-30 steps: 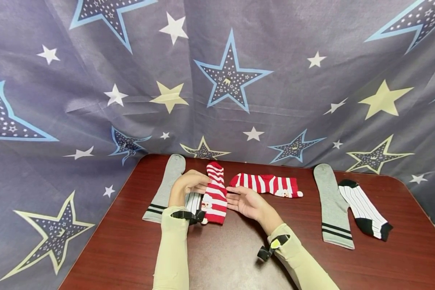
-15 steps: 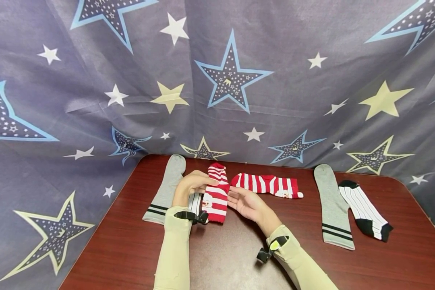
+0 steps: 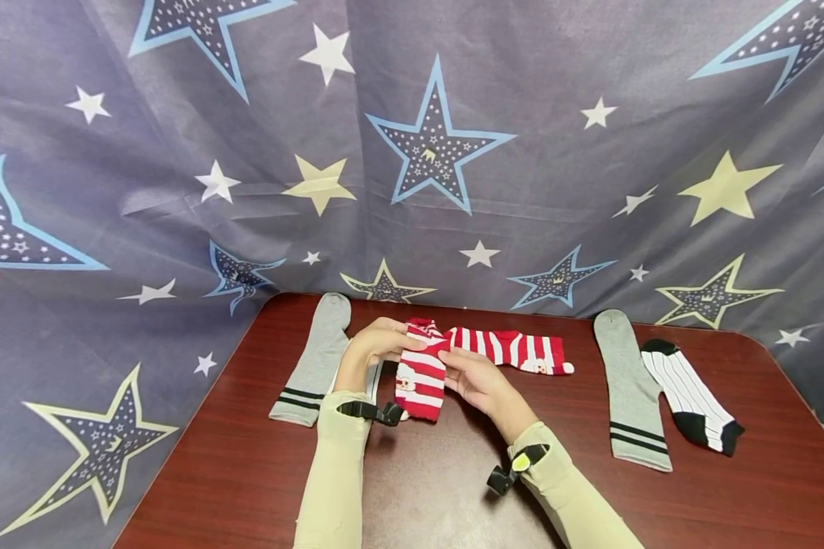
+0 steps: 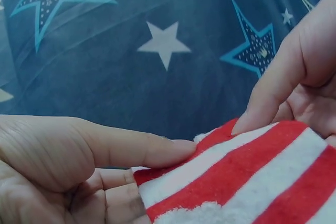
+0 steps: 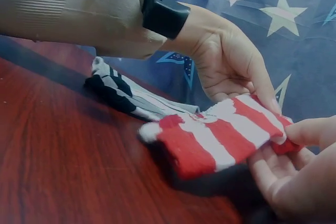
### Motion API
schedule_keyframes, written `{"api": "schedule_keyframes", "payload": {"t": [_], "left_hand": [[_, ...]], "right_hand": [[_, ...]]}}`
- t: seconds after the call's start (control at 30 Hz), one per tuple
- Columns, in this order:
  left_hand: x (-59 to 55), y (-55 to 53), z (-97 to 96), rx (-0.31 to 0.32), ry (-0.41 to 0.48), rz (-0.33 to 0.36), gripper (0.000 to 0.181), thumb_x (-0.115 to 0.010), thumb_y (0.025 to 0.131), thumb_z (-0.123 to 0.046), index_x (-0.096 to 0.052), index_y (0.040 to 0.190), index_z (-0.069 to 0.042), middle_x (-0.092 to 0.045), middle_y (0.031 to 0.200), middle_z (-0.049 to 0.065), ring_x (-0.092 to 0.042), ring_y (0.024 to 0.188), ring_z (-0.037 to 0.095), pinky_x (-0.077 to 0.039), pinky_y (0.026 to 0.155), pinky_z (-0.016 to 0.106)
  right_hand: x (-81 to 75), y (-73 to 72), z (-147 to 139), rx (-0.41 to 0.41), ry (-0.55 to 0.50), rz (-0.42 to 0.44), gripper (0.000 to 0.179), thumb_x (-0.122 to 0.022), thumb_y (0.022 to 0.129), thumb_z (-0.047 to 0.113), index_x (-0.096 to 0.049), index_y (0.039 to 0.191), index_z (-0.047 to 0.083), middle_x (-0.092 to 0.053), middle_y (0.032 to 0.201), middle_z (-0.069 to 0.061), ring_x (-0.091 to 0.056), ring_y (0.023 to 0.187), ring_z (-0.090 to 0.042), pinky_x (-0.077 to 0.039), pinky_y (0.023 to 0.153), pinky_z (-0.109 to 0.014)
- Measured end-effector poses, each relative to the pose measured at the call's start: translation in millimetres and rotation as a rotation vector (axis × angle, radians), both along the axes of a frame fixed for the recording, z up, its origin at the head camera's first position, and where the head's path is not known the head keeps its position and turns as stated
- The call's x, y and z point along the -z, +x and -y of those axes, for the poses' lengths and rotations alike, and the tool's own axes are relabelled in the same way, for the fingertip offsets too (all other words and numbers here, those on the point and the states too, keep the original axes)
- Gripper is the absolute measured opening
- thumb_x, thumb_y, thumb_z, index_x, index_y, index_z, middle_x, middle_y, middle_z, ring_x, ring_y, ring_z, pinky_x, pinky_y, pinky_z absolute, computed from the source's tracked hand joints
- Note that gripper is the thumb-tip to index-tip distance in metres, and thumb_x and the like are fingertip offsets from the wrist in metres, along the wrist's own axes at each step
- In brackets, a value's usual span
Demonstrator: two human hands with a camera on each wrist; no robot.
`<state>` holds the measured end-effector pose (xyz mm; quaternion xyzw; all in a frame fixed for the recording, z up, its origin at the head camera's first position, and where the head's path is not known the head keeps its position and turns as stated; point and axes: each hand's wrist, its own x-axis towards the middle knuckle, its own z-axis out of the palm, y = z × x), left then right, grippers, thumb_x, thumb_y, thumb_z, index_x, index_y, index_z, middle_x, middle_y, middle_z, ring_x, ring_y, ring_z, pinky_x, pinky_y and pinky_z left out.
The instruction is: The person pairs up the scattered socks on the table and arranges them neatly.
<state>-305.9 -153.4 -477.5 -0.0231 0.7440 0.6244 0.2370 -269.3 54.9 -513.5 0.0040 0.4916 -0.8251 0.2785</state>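
A red-and-white striped sock (image 3: 422,377) with a fluffy white face patch is lifted between both hands. My left hand (image 3: 373,345) pinches its left side, thumb on top and fingers beneath. Opposite, my right hand (image 3: 477,383) pinches the other side, as the right wrist view also shows with the sock (image 5: 210,137) raised over the table. Its toe part is bent back behind the thumbs. A matching striped sock (image 3: 511,348) lies flat just beyond my right hand.
On the left lie a grey sock (image 3: 310,362) with black bands and a black-and-white sock (image 5: 113,90), partly hidden by my left hand. Another grey sock (image 3: 628,381) and a white pinstriped sock (image 3: 690,393) lie on the right. A star-patterned curtain (image 3: 535,191) hangs behind the table (image 3: 206,465).
Both hands have taken hold of the striped sock and raised it. It has moved slightly right, and its toe end now folds down behind the thumbs.
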Motion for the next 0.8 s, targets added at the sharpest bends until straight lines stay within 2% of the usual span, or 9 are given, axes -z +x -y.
{"api": "schedule_keyframes", "payload": {"t": [0.07, 0.13, 0.23, 0.3, 0.47, 0.57, 0.67, 0.8], "left_hand": [[-2.7, 0.6, -1.6, 0.001, 0.027, -0.021, 0.032, -0.071, 0.09, -0.005, -0.066, 0.12, 0.008, -0.073, 0.087, 0.0, -0.069, 0.078, 0.01, -0.061, 0.076, 0.03], [-4.6, 1.3, -3.8, -0.006, 0.05, -0.044, 0.035, -0.07, 0.09, -0.004, -0.065, 0.123, 0.008, -0.074, 0.089, 0.001, -0.069, 0.079, 0.01, -0.061, 0.077, 0.029], [-5.7, 1.6, -8.3, -0.03, 0.091, -0.069, 0.039, -0.07, 0.091, -0.003, -0.063, 0.127, 0.009, -0.075, 0.095, 0.004, -0.07, 0.081, 0.011, -0.061, 0.078, 0.029], [-5.9, 1.5, -12.1, -0.044, 0.122, -0.083, 0.04, -0.069, 0.091, -0.002, -0.062, 0.129, 0.009, -0.075, 0.099, 0.006, -0.071, 0.083, 0.011, -0.061, 0.079, 0.03], [-8.0, 3.3, -21.9, -0.08, 0.168, -0.094, 0.044, -0.07, 0.089, 0.001, -0.061, 0.132, 0.008, -0.073, 0.105, 0.006, -0.07, 0.086, 0.011, -0.06, 0.083, 0.03], [-10.3, 4.6, -27.4, -0.091, 0.177, -0.096, 0.045, -0.071, 0.088, 0.0, -0.061, 0.131, 0.007, -0.073, 0.107, 0.006, -0.069, 0.087, 0.011, -0.059, 0.087, 0.029], [-10.7, 4.8, -32.4, -0.086, 0.189, -0.092, 0.042, -0.071, 0.089, -0.002, -0.063, 0.129, 0.007, -0.074, 0.104, 0.005, -0.069, 0.086, 0.011, -0.059, 0.085, 0.028], [-7.4, 4.4, -38.5, -0.062, 0.231, -0.059, 0.037, -0.071, 0.092, -0.005, -0.066, 0.126, 0.007, -0.075, 0.096, 0.001, -0.07, 0.083, 0.01, -0.059, 0.078, 0.027]], "right_hand": [[-2.5, -1.5, -2.1, 0.016, -0.005, -0.001, 0.02, -0.047, 0.107, 0.004, -0.052, 0.125, 0.0, -0.075, 0.092, 0.004, -0.072, 0.088, -0.009, -0.06, 0.083, -0.026], [-4.4, -3.0, -4.3, 0.029, -0.009, -0.006, 0.024, -0.046, 0.107, 0.004, -0.049, 0.13, -0.001, -0.075, 0.092, 0.005, -0.072, 0.089, -0.008, -0.06, 0.083, -0.025], [-6.1, -5.4, -7.2, 0.055, 0.021, -0.021, 0.037, -0.046, 0.107, 0.006, -0.037, 0.142, -0.003, -0.074, 0.094, 0.008, -0.071, 0.09, -0.006, -0.059, 0.083, -0.024], [-6.4, -7.3, -8.6, 0.079, 0.053, -0.041, 0.044, -0.049, 0.107, 0.006, -0.034, 0.146, -0.007, -0.073, 0.095, 0.008, -0.071, 0.091, -0.006, -0.058, 0.084, -0.025], [-6.2, -10.9, -11.1, 0.158, 0.13, -0.085, 0.038, -0.06, 0.101, 0.004, -0.05, 0.136, -0.006, -0.074, 0.096, 0.005, -0.072, 0.091, -0.009, -0.058, 0.085, -0.028], [-6.9, -11.7, -14.0, 0.191, 0.144, -0.099, 0.035, -0.061, 0.1, 0.004, -0.054, 0.134, -0.005, -0.075, 0.094, 0.005, -0.073, 0.09, -0.01, -0.059, 0.083, -0.028], [-8.1, -11.7, -17.4, 0.178, 0.131, -0.117, 0.033, -0.059, 0.102, 0.004, -0.056, 0.133, -0.006, -0.076, 0.093, 0.006, -0.073, 0.089, -0.009, -0.059, 0.083, -0.028], [-9.8, -10.4, -21.0, 0.111, 0.113, -0.138, 0.018, -0.057, 0.102, 0.004, -0.065, 0.118, 0.002, -0.076, 0.091, 0.006, -0.073, 0.088, -0.009, -0.059, 0.083, -0.028]]}}
